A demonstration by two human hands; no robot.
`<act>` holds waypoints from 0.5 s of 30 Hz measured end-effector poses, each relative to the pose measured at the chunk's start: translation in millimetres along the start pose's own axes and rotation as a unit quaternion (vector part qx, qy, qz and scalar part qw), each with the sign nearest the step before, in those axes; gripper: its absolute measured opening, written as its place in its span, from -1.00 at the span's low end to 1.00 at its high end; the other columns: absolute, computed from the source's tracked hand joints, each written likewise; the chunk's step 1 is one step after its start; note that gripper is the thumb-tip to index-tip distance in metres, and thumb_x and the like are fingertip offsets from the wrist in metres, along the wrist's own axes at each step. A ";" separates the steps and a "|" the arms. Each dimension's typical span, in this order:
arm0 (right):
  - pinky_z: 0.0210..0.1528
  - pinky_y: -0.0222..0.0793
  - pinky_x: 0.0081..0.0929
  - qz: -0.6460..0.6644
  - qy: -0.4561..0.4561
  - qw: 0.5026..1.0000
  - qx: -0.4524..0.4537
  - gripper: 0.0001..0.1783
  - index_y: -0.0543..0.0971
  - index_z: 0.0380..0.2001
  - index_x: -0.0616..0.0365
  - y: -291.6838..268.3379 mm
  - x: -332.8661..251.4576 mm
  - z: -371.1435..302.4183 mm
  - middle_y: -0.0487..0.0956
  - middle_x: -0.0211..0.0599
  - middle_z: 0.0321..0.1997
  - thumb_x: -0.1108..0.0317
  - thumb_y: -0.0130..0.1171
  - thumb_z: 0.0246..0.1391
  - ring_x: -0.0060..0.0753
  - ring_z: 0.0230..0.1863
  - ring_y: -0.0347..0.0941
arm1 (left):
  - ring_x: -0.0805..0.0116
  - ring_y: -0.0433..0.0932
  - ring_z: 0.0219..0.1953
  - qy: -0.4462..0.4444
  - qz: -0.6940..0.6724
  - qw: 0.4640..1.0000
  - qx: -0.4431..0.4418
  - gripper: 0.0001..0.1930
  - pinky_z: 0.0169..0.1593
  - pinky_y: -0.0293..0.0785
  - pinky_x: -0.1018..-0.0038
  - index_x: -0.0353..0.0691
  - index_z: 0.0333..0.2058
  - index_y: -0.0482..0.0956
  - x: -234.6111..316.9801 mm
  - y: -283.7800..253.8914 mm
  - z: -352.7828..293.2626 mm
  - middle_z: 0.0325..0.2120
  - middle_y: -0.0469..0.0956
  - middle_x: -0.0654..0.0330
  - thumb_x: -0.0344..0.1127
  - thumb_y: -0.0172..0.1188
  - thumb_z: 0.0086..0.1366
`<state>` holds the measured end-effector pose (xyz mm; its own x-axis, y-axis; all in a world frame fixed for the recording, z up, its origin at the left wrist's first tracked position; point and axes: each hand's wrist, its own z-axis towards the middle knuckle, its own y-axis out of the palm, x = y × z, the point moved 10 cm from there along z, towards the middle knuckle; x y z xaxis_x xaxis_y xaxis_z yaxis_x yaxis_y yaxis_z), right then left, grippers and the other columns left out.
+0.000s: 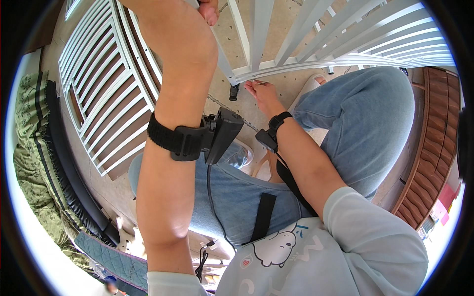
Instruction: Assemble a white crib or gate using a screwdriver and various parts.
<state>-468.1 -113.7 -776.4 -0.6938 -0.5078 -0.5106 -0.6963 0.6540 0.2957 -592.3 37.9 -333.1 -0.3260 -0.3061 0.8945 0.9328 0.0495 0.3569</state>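
Observation:
A white slatted panel [289, 64], like the side of a crib, stands upright in front of me. My left hand [210, 11], mostly cut off by the top edge, has its fingers curled at the panel's white corner post [222, 56]. At that post's lower end is a black caster [233, 92]. Just beside it, under the bottom rail, my right hand [260, 92] is closed in a pinch. A thin metal piece [261, 82] shows at its fingertips, touching or very near the rail; its exact kind is too small to make out.
More white slatted panels [106, 89] lie on the floor at the left. A green cover [34, 123] and a black padded edge [69, 163] are beyond them. A brown wavy-fronted piece of furniture [432, 143] stands at the right. My bent knee [365, 113] is close under the panel.

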 end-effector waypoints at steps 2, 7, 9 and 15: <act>0.06 0.58 -0.35 -0.011 -0.021 1.000 0.019 -0.88 0.38 -0.18 0.41 -3.6 -0.7 4.3 0.52 0.04 -0.07 0.56 -0.03 0.27 -0.16 -0.07 0.56 | 0.55 0.13 -0.82 -0.010 -0.009 1.000 0.008 -0.44 -0.76 0.10 0.60 -0.14 -0.45 0.25 -1.8 -1.2 0.5 -0.79 0.18 0.32 0.24 -0.37 0.46; -0.10 0.63 -0.37 -0.083 -0.069 0.994 0.018 -0.90 0.39 -0.20 0.40 -7.9 -6.2 11.4 0.58 0.01 -0.20 0.56 0.01 0.25 -0.23 -0.20 0.60 | 0.57 0.13 -0.81 0.018 0.070 0.997 -0.041 -0.40 -0.75 0.10 0.61 -0.10 -0.53 0.25 -10.0 -4.5 6.6 -0.79 0.18 0.34 0.27 -0.39 0.45; -0.17 0.64 -0.38 -0.113 -0.078 0.990 0.026 -0.90 0.40 -0.22 0.40 -9.7 -7.2 12.5 0.60 -0.01 -0.26 0.56 0.02 0.25 -0.25 -0.26 0.62 | 0.57 0.13 -0.81 0.025 0.058 0.998 -0.016 -0.39 -0.75 0.10 0.61 -0.09 -0.56 0.24 -4.0 1.8 -0.5 -0.79 0.18 0.34 0.28 -0.39 0.45; -0.38 0.64 -0.43 -0.230 -0.123 0.963 0.062 -0.92 0.40 -0.26 0.40 2.5 -21.6 -0.8 0.62 -0.08 -0.36 0.56 0.03 0.23 -0.27 -0.44 0.63 | 0.57 0.13 -0.81 0.017 0.058 0.998 -0.024 -0.37 -0.75 0.10 0.61 -0.06 -0.62 0.23 1.1 -1.3 -0.6 -0.80 0.17 0.35 0.30 -0.40 0.44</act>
<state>-455.0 -101.6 -763.9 -0.2425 -0.6206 -0.7457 -0.8817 0.4616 -0.0974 -593.8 36.9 -332.8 -0.2109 -0.3331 0.9190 0.9706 0.0405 0.2374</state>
